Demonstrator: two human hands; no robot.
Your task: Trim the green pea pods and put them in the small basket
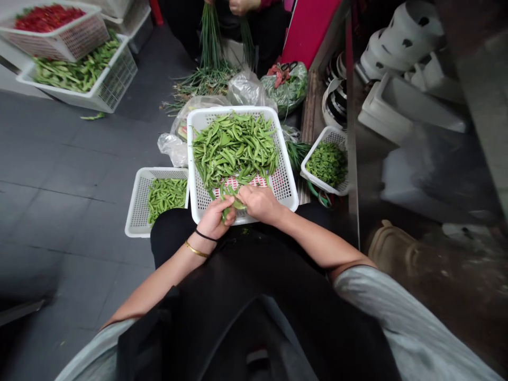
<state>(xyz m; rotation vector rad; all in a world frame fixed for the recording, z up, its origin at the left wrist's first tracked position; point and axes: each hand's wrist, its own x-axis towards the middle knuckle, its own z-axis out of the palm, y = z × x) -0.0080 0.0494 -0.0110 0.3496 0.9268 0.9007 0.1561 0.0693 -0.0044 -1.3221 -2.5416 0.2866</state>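
A white plastic basket (286,185) heaped with green pea pods (234,145) rests on my lap. Over its near edge, my left hand (214,218) and my right hand (260,203) meet, fingers pinched together on one green pea pod (232,203). A black band and a gold bangle circle my left wrist. To the left, on the floor, a smaller white basket (137,203) holds a smaller pile of pods (166,194).
A small basket of green trimmings (327,164) sits on the right. Plastic bags (246,87) lie behind the main basket. Another person (242,6) handles long green stalks at the top. Baskets of pods (75,74) and red chillies (43,18) stand far left. White dishes (397,32) are stacked right.
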